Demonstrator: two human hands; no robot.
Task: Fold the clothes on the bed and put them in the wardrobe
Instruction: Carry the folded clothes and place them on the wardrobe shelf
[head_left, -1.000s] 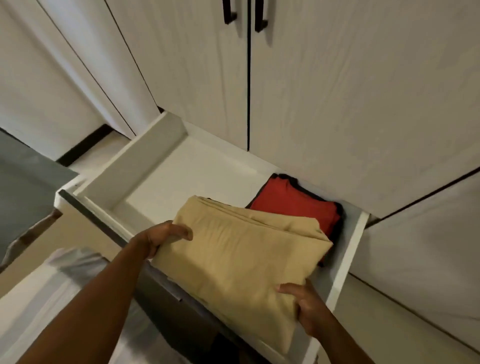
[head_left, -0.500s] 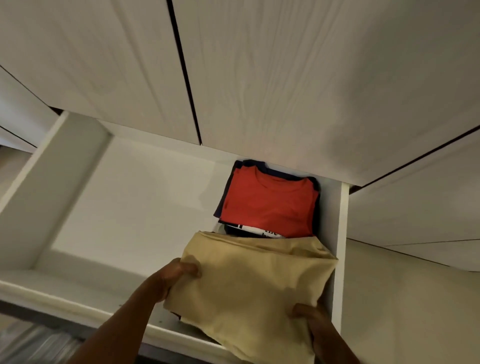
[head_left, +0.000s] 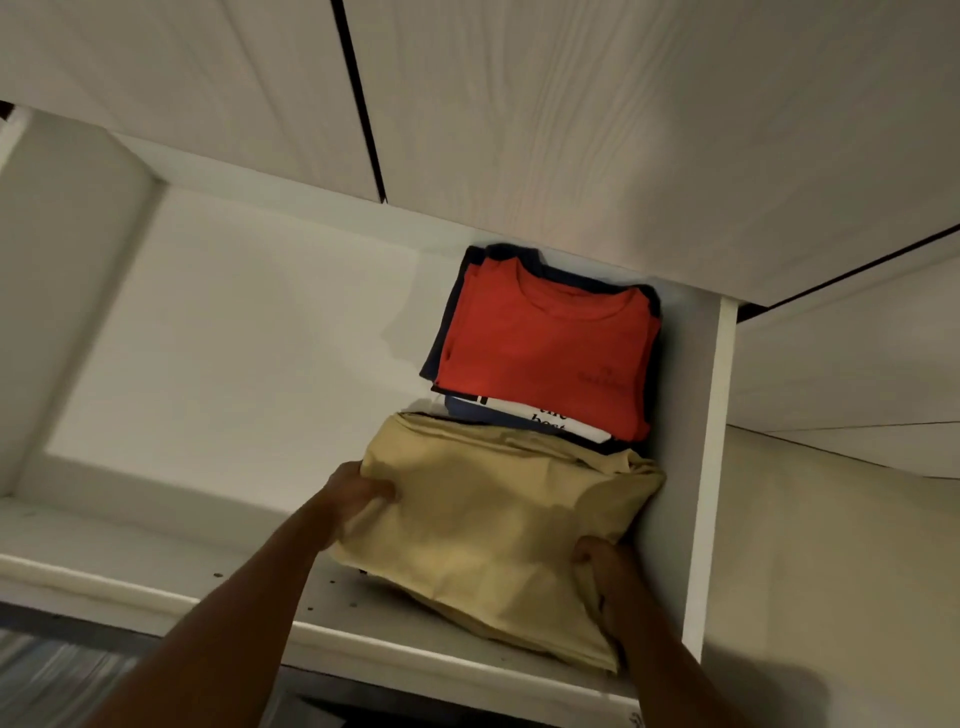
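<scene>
Dim, warm indoor light from above. Soft shadow lies on the drawer floor (head_left: 249, 338) left of the stacked clothes. Motion blur smears the lower left corner. Wide-angle bending curves the wardrobe doors (head_left: 571, 104). No glare.

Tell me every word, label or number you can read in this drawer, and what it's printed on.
"the" over "best": black print on the white folded garment, partly hidden under the red folded T-shirt; the top of "the" is cut off.
Small dark print on the red T-shirt's front: too blurred to read.
On the tan folded cloth and the white drawer: no text seen.
</scene>
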